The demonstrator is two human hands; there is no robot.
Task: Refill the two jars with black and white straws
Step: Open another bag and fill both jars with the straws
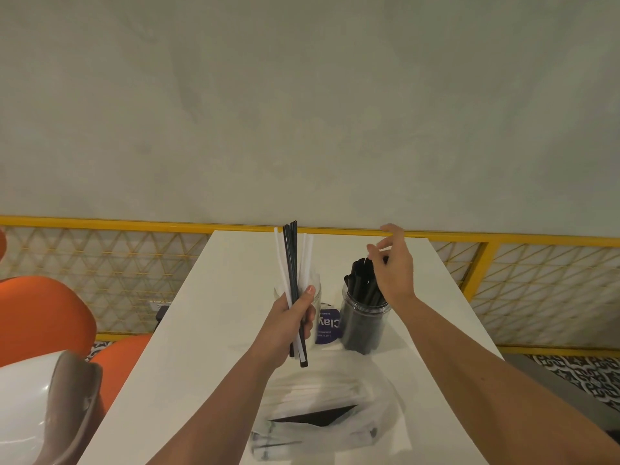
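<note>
My left hand (291,322) grips a mixed bunch of black and white straws (294,263), held upright over the white table (208,330). Behind that bunch stands a clear jar (317,293), mostly hidden, with white straws in it. To its right a second clear jar (364,322) is packed with black straws (360,280). My right hand (391,266) hovers over that jar's mouth, its fingertips touching the tops of the black straws. A clear plastic bag of straws (322,414), white ones and a dark bundle, lies on the table close to me.
A purple label or card (328,327) sits between the two jars. A yellow mesh railing (100,263) runs behind the table's far edge. Orange chairs (40,317) and a white-and-grey chair back (50,407) stand at the left. Patterned floor shows at the right.
</note>
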